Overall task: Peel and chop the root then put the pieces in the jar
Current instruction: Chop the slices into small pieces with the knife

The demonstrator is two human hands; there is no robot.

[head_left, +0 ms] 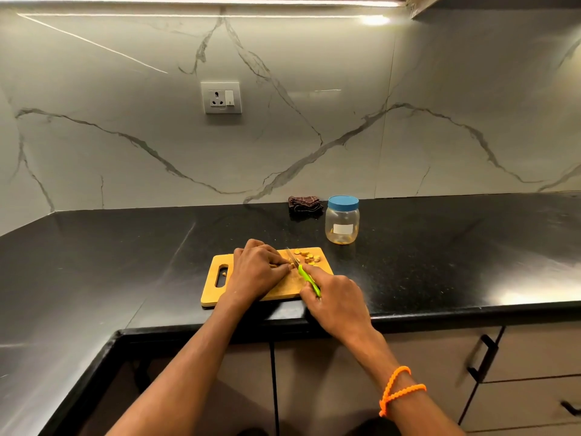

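A wooden cutting board (210, 287) lies on the black counter. My left hand (257, 270) rests on the board with curled fingers that pinch the small root; the root is almost hidden under the fingertips. My right hand (333, 298) grips a knife (306, 276) by its green handle, and the blade points away from me beside the left fingertips. Several yellow cut pieces (309, 257) lie at the board's far right corner. A clear plastic jar (342, 222) with a blue lid on it stands behind the board to the right.
A dark folded cloth (304, 203) lies by the wall, left of the jar. The black counter (440, 247) runs left and right with a front edge just below the board. A wall socket (221, 97) sits on the marble backsplash. Cabinet handles (482, 357) are at lower right.
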